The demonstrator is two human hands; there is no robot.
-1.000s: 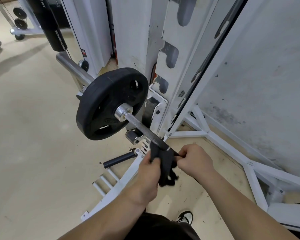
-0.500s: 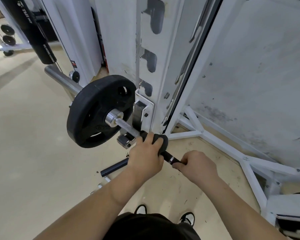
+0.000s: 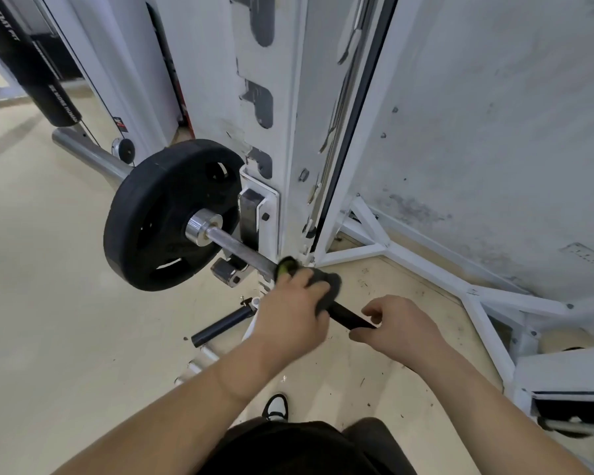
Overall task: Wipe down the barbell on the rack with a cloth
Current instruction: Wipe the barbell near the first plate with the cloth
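Observation:
The barbell [image 3: 235, 246] runs from a black weight plate [image 3: 158, 217] toward me, steel near the plate and black near my hands. My left hand [image 3: 288, 306] is wrapped over the bar with a dark cloth [image 3: 330, 286] bunched under the fingers; a yellow-green patch shows at the cloth's far edge. My right hand [image 3: 402, 323] sits just behind it, fingers curled around the black section of the bar [image 3: 352, 318]. The bar rests against the white rack upright [image 3: 288, 138].
The white rack's floor braces [image 3: 426, 265] spread to the right along a stained wall. A short black peg [image 3: 222, 325] and white storage pegs stick out below my left arm. A black padded post [image 3: 31, 70] stands at the far left. My shoe [image 3: 276, 406] is on the beige floor.
My left hand has taken the cloth from hanging under the bar to wrapped over it and slid it along the shaft. My right hand's fingers have loosened on the black section. The view moved closer.

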